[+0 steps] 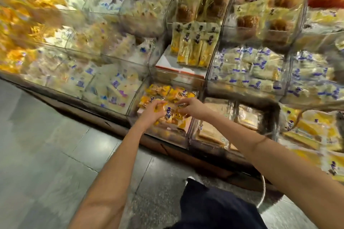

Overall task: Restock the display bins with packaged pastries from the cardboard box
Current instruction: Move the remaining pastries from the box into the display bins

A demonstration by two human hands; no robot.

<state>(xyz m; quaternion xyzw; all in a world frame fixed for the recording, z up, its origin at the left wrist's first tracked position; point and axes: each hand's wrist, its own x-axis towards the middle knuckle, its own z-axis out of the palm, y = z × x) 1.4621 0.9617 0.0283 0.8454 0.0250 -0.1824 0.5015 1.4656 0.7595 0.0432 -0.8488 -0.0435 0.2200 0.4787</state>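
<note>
Your left hand [153,112] curls round a yellow packet [168,116]. Your right hand [189,106] pinches a wrapper edge just beside it; blur hides whether it is the same packet. Both hands are inside the low clear bin [133,109], over the front of its pile. More yellow packets [167,92] lie at the bin's rear.
</note>
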